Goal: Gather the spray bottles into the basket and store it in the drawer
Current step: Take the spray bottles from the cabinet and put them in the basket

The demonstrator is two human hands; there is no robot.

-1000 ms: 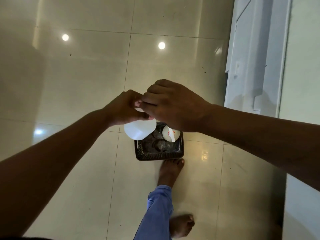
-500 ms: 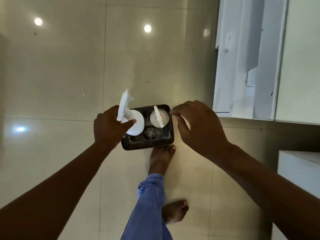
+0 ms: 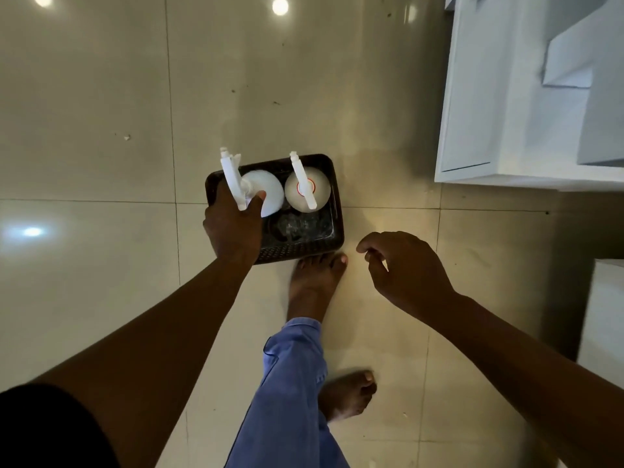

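Observation:
A dark woven basket [image 3: 332,224] sits on the tiled floor just ahead of my feet. Two white spray bottles stand upright in its far half. My left hand [image 3: 233,228] grips the neck and trigger of the left spray bottle [image 3: 266,189], which is down inside the basket. The right spray bottle [image 3: 307,189], with a red ring at its neck, stands free beside it. My right hand [image 3: 401,268] hovers to the right of the basket, fingers loosely curled, holding nothing. The basket's near half shows only its dark bottom.
White cabinet fronts [image 3: 526,96] rise at the upper right, and another white unit [image 3: 604,315] stands at the right edge. My bare feet [image 3: 314,285] touch the basket's near rim. Glossy floor tiles [image 3: 101,130] spread out to the left.
My left hand has lowered its spray bottle into the basket. My right hand has let go and pulled back to the right, away from the basket's rim.

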